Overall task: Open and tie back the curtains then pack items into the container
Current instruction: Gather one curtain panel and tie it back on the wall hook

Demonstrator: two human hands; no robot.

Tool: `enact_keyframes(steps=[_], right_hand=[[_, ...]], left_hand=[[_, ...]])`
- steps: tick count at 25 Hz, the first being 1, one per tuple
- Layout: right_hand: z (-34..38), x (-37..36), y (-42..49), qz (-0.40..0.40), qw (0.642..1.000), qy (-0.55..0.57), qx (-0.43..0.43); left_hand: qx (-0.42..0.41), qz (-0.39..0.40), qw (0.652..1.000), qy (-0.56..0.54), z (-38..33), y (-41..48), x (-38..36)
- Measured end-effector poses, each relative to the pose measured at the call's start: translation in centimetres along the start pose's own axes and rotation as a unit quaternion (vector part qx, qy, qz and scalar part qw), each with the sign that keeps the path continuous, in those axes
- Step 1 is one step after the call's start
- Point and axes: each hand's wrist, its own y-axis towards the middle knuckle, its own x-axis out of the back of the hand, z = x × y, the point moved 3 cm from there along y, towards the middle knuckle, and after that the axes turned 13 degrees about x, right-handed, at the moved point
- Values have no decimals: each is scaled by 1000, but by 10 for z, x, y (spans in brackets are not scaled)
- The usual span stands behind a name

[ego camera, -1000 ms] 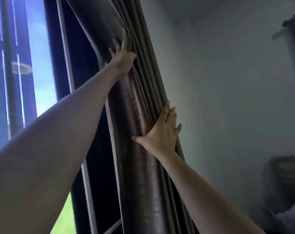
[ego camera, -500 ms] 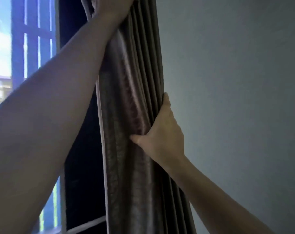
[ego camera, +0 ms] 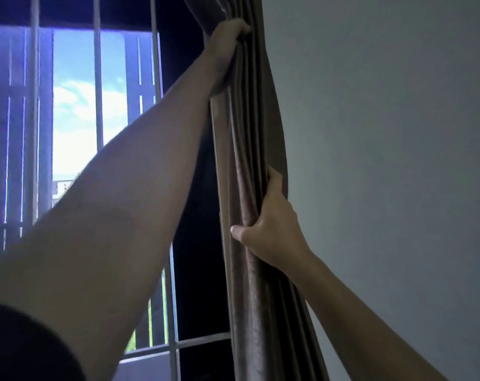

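A: Listing what you hold first: one brown curtain (ego camera: 249, 188), gathered into a narrow bundle of folds, hanging between the window (ego camera: 76, 127) and the grey wall (ego camera: 384, 160).

B: And your hands?

A: Your left hand (ego camera: 229, 37), arm stretched high, is closed around the folds near the top. Your right hand (ego camera: 271, 224) is lower, fingers wrapped behind the bundle and thumb pressed on its front.

B: Anything else?

A: White window bars (ego camera: 97, 78) with bright sky behind them, and a dark sleeve (ego camera: 21, 345) on your left arm at the bottom corner.
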Motion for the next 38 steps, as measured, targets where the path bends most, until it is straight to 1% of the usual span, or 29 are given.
enact_keyframes(steps=[1,2,3,5,6,8,9,11,13,15,17,20,21,22,24,25,26,27,28,29,30,31,32,33,34,35,36,38], right_hand=[[-1,-1,-3,-1,1000,8,3],[0,-3,-6,0,1000,13,8],[1,-6,-8,4,1000,13,14],[7,-14,-12,20,999,11,24],[9,-17,-13,28,999,21,31],[15,-21,-19,28,996,76,49],[16,-21,-22,11,992,118,50],[10,-18,-25,-47,982,182,29],[-12,-17,-23,-76,977,195,-32],[-35,-17,-22,-44,976,198,-84],[-54,-23,-26,-12,974,202,-105],[-71,-30,-44,34,974,196,-107],[-78,-34,-55,57,977,181,-93],[-78,-38,-65,93,977,162,-100],[-77,-47,-78,156,966,166,-119],[-73,-51,-86,165,963,173,-125],[-71,-49,-96,149,965,175,-123],[-71,-49,-100,131,962,207,-124],[-63,-46,-103,96,955,240,-148],[-56,-42,-104,42,943,282,-172],[-45,-37,-104,-36,944,273,-180],[-31,-28,-101,-131,952,233,-149],[-11,-17,-97,-218,959,159,-86],[12,-12,-91,-256,963,81,-3],[32,-15,-84,-248,965,28,79],[48,-30,-81,-197,972,5,125],[54,-51,-83,-132,983,-2,130],[62,-93,-99,0,997,-12,79]], left_hand=[[-23,-36,999,-4,13,-15,11],[32,-60,998,-9,14,-29,9],[63,-69,996,10,22,-32,14],[90,-101,991,-1,39,-58,32],[88,-131,987,-16,42,-66,35],[77,-149,986,-16,53,-93,27],[63,-162,985,-20,64,-110,26],[52,-178,983,-7,82,-136,28],[67,-206,976,23,100,-163,29],[71,-230,970,22,123,-191,25],[84,-243,966,4,149,-221,23],[149,-226,962,-45,188,-261,16],[178,-214,959,-54,197,-271,13],[196,-200,958,-57,203,-280,9],[210,-170,961,-54,209,-293,4],[211,-162,963,-41,210,-300,2],[210,-170,963,-19,213,-309,3],[208,-189,960,5,215,-319,4],[209,-210,955,24,218,-328,5],[212,-227,950,40,221,-336,6],[217,-244,944,54,223,-344,8],[217,-257,939,70,222,-347,11],[211,-264,937,92,219,-346,12],[204,-269,934,116,215,-343,12],[196,-280,929,141,213,-341,12],[191,-293,922,164,210,-342,13],[188,-302,915,192,208,-345,13],[195,-302,899,250,207,-354,12]])
